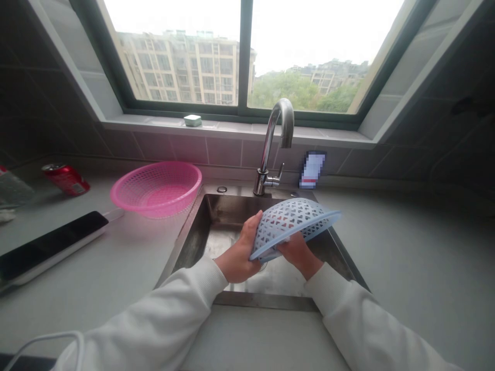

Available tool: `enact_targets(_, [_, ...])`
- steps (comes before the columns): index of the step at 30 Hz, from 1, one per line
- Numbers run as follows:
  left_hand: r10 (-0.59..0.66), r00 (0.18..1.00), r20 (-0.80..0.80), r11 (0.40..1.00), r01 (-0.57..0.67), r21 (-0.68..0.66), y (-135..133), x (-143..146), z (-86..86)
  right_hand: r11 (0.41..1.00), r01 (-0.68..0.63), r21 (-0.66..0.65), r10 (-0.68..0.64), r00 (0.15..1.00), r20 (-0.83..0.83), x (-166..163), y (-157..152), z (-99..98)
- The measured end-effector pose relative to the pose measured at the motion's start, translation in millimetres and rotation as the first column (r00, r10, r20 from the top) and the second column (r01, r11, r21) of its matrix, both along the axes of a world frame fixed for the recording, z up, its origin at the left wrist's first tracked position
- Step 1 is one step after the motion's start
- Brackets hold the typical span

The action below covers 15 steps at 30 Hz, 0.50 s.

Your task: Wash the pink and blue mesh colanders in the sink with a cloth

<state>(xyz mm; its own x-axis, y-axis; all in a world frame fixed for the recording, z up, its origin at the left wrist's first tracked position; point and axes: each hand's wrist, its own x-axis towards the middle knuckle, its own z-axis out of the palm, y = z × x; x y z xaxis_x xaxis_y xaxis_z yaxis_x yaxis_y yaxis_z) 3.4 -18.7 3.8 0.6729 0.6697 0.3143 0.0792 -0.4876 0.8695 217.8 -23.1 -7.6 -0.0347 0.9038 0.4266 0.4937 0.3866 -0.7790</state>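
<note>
1. Left hand: fingers curled, closed around the left side of the basket, with the fingertips pressed against its mesh.
2. Right hand: partly closed and gripping the basket's lower side, with the fingers partly hidden behind the rim.
3. Pale blue plastic basket: perforated with triangular holes, held tilted between both hands, directly above the sink.
4. White sleeves: one on each forearm, with ribbed cuffs at the wrists.
5. Stainless steel sink: directly below the hands, its basin holding the basket's shadow.
6. Chrome gooseneck faucet: beyond the hands, standing upright at the sink's far edge, with a short lever at its base.
7. Pink plastic mesh basket: on the countertop left of the hands, just beside the sink.
8. Red drink can: on its side, farther left of the pink basket.
9. Long black-and-white flat device: on the countertop, near the left forearm; exact kind cannot be told.
10. Blurred upright item: beyond the right hand, behind the sink; obscured.
11. Small pale green soap dish: on the windowsill, well beyond both hands.
</note>
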Motion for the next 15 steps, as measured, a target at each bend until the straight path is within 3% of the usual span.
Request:
enact_targets(9, [-0.035,0.999,0.016,0.995,0.034,0.090,-1.8,1.3,1.0,0.994,-0.090,0.059,0.069,0.954,0.292,1.7,9.3,-11.1])
enact_targets(12, [-0.039,0.999,0.034,0.990,0.034,0.139,-2.2,1.8,0.9,0.994,-0.104,0.028,0.095,0.970,0.225,1.0,7.7,-11.5])
enact_targets(15, [-0.028,0.999,0.032,0.990,0.024,0.142,-3.2,2.3,1.9,0.996,-0.084,0.010,0.083,0.995,0.051,0.8,5.3,-12.9])
